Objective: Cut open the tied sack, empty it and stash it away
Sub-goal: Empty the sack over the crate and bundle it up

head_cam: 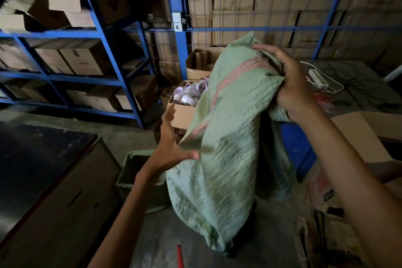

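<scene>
One sack (228, 137) — two hands: right (289, 85) gripping, left (169, 148) spread.

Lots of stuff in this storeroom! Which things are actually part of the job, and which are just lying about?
In the job: green sack; right hand gripping it; left hand open beside it; box of tape rolls; red tool.

Lying about: blue shelving; power strip; torn cardboard.

A single head-worn view looks forward and down, close over a green woven sack (219, 159) at centre; blue shelving (104, 35) rises at ten o'clock, concrete floor (134, 137) below.
</scene>
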The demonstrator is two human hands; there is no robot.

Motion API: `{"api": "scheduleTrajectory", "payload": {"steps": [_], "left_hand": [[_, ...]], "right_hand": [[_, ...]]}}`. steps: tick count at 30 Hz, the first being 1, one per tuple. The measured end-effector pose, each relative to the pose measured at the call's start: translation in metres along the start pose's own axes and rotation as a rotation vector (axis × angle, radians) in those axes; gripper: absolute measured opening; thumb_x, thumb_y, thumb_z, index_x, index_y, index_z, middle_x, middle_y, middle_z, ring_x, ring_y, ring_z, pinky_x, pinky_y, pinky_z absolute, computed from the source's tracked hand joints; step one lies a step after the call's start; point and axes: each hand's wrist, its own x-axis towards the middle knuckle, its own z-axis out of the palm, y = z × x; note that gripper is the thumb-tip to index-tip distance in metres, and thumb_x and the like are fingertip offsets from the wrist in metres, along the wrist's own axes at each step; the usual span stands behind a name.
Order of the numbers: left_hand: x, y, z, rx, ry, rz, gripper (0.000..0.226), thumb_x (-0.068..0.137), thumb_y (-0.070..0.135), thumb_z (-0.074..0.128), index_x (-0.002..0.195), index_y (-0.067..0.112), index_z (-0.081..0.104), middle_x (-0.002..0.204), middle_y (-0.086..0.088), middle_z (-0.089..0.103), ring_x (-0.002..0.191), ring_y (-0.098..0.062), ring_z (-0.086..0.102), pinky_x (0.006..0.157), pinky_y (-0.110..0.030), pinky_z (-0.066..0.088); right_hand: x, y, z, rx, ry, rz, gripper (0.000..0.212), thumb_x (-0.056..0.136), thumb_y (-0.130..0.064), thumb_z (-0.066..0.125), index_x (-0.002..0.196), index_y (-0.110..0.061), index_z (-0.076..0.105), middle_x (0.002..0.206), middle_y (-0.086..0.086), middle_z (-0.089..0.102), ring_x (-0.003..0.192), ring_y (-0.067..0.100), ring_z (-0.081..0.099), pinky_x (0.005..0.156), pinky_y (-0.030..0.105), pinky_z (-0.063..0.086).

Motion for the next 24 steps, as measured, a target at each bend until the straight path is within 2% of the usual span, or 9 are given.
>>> {"api": "scheduleTrajectory", "payload": {"steps": [3,5,8,10,12,14,17,21,24], "left_hand": [[0.012,0.02,0.013,0.133,-0.071,0.151,0.171,0.04,0.063,0.092,0.161,0.005,-0.015,0.171,-0.005,-0.014,0.16,-0.016,-0.004,0.131,-0.035,0.008],[0.017,0.03,0.034,0.083,-0.138,0.052,0.168,0.037,0.047,0.102,0.163,0.011,-0.002,0.172,-0.004,0.009,0.159,-0.015,0.015,0.129,-0.039,0.021],[0.02,0.031,0.061,0.014,0.0,-0.024,0.087,0.053,0.03,0.102,0.13,0.022,0.062,0.126,0.016,0.068,0.117,0.008,0.062,0.104,-0.032,0.054],[0.019,0.028,0.065,-0.006,0.146,-0.026,0.05,0.065,0.011,0.096,0.096,0.035,0.065,0.09,0.032,0.073,0.087,0.018,0.066,0.083,-0.016,0.057],[0.019,0.025,0.061,-0.046,0.238,-0.053,0.038,0.066,0.02,0.093,0.09,0.033,0.066,0.086,0.025,0.074,0.083,0.006,0.068,0.079,-0.023,0.058],[0.02,0.023,0.053,-0.03,0.294,-0.067,0.043,0.067,0.031,0.088,0.103,0.015,0.072,0.1,0.004,0.075,0.087,-0.004,0.07,0.079,-0.027,0.058],[0.027,0.017,0.038,0.005,0.344,-0.079,0.036,0.076,0.016,0.087,0.109,0.009,0.076,0.102,0.001,0.076,0.081,0.011,0.069,0.077,-0.021,0.057],[0.031,0.023,0.018,-0.072,0.471,-0.066,0.036,0.077,0.015,0.087,0.111,0.013,0.076,0.109,-0.009,0.079,0.102,-0.02,0.076,0.089,-0.039,0.062],[0.035,0.041,0.011,-0.247,0.579,-0.071,0.018,0.082,0.003,0.074,0.101,0.005,0.073,0.101,-0.015,0.076,0.093,-0.02,0.072,0.087,-0.039,0.062]], "right_hand": [[0.002,-0.004,0.02,0.237,-0.016,0.091,0.036,0.095,-0.005,0.045,0.13,-0.002,0.056,0.129,0.006,0.065,0.121,0.019,0.061,0.104,0.034,0.048],[0.003,-0.006,0.039,0.354,-0.082,0.16,0.036,0.097,-0.006,0.041,0.13,-0.003,0.054,0.132,0.008,0.061,0.122,0.016,0.059,0.105,0.028,0.046],[-0.001,-0.003,0.061,0.442,-0.164,0.214,0.041,0.097,-0.011,0.044,0.136,0.0,0.051,0.145,0.018,0.05,0.135,0.029,0.049,0.114,0.037,0.039],[-0.004,-0.002,0.062,0.5,-0.154,0.257,0.038,0.101,-0.007,0.037,0.134,-0.002,0.054,0.145,0.016,0.052,0.133,0.028,0.051,0.108,0.033,0.045],[-0.008,-0.004,0.052,0.5,-0.118,0.243,0.036,0.101,-0.006,0.037,0.131,-0.006,0.057,0.139,0.009,0.058,0.126,0.021,0.058,0.099,0.029,0.05],[-0.013,0.001,0.035,0.388,-0.073,0.204,0.034,0.1,-0.006,0.042,0.129,-0.01,0.059,0.133,0.005,0.062,0.121,0.017,0.061,0.097,0.029,0.051],[-0.021,0.017,0.008,0.081,-0.088,0.157,0.04,0.095,-0.004,0.056,0.133,-0.013,0.056,0.134,0.006,0.062,0.122,0.017,0.061,0.098,0.03,0.051],[-0.034,0.048,-0.018,-0.329,-0.164,0.118,0.055,0.084,-0.017,0.075,0.134,-0.025,0.055,0.136,-0.002,0.058,0.128,0.016,0.055,0.107,0.034,0.045],[-0.054,0.075,-0.016,-0.506,-0.158,0.082,0.061,0.075,-0.032,0.077,0.131,-0.019,0.057,0.137,0.012,0.051,0.13,0.022,0.049,0.111,0.042,0.042]]}}
